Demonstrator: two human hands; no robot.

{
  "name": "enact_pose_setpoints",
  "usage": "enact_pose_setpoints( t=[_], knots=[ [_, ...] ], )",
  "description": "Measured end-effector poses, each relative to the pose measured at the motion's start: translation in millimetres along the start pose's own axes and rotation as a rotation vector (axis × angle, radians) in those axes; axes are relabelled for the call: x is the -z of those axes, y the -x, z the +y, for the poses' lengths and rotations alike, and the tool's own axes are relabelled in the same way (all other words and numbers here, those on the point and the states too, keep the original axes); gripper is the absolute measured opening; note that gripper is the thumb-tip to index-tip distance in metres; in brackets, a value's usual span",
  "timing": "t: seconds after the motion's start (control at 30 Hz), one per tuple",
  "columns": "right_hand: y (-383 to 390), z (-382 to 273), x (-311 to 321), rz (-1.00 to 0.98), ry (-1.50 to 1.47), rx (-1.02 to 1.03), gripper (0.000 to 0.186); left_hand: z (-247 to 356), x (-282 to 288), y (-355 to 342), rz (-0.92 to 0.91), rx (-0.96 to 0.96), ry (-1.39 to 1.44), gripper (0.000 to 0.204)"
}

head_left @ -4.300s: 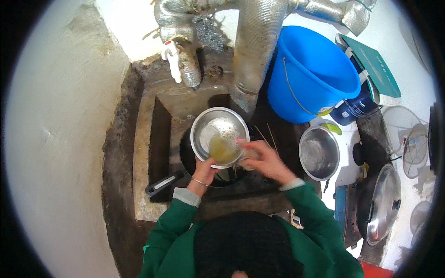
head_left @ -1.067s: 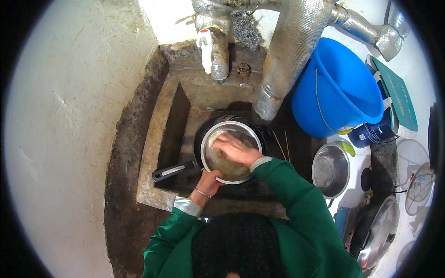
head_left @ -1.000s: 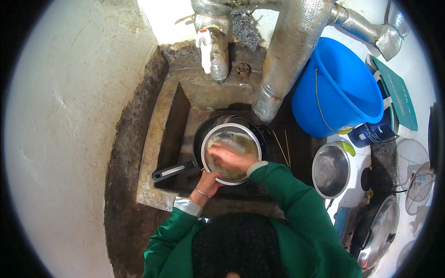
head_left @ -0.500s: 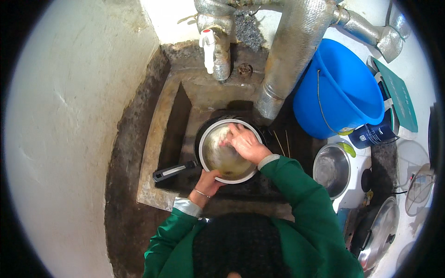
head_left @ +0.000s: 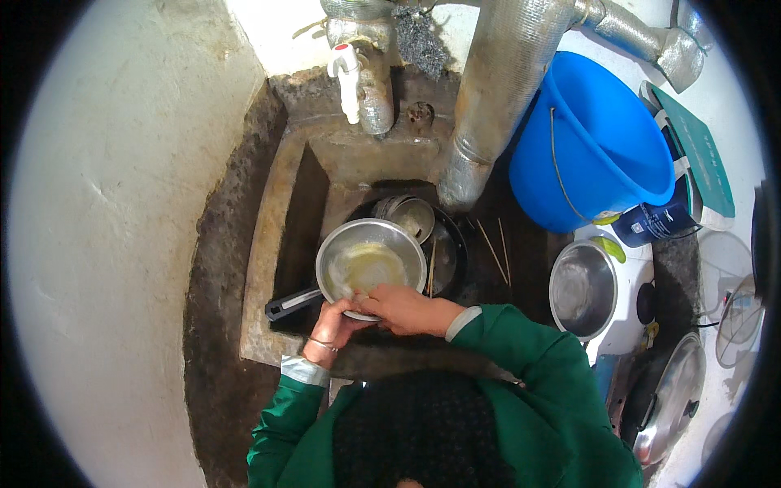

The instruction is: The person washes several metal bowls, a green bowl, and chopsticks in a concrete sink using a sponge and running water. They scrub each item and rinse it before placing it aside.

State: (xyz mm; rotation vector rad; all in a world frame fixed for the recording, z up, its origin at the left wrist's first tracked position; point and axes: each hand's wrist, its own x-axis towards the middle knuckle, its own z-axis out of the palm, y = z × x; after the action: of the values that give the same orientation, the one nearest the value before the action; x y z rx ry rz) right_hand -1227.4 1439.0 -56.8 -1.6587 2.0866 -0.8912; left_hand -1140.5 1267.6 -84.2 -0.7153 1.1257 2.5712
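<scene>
Overhead view of a stone sink (head_left: 281, 220) at the centre of the frame. The steel bowl (head_left: 371, 268) sits just left of centre, held above a dark pan (head_left: 449, 260) that lies in the basin with its black handle (head_left: 291, 302) pointing to the lower left. The left hand (head_left: 333, 321) is closed on the bowl's near rim from below. The right hand (head_left: 400, 307) now rests on that same near rim with its fingers curled over the edge; half a second earlier it was deeper inside, rubbing the bowl's inner face, so the interior and its yellowish film are uncovered again and the scrubbing has shifted to the rim. Whether the right hand pinches a scrubber cannot be told. A smaller steel cup (head_left: 409, 215) lies in the pan just above the bowl, and thin sticks (head_left: 495, 252) lie to its right. Edges and room: the sink's left wall stands close beside the bowl; the white tap (head_left: 348, 77) hangs at upper centre, well apart from the bowl; a foil-wrapped pipe (head_left: 496, 98) descends at upper right, and a blue bucket (head_left: 598, 138) crowds the basin's right side. A steel pot (head_left: 582, 289) stands at the right on the counter. Open space remains mainly between bowl and tap.
</scene>
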Motion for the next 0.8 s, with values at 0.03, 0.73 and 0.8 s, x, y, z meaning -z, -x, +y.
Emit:
enact_pose_setpoints(
  t=[0.03,0.73,0.8],
  knots=[
    [1,-1,-3,0.039,0.042,0.023,0.044,5,-3,5,-0.003,0.040,-0.011,0.041],
    [17,47,122,0.419,-0.751,-0.371,0.034,19,-24,-10,0.015,-0.697,-0.802,0.007],
    [12,40,137,0.578,-0.734,-0.430,0.024,23,-28,-13,0.010,-0.649,-0.672,0.014]
  ],
)
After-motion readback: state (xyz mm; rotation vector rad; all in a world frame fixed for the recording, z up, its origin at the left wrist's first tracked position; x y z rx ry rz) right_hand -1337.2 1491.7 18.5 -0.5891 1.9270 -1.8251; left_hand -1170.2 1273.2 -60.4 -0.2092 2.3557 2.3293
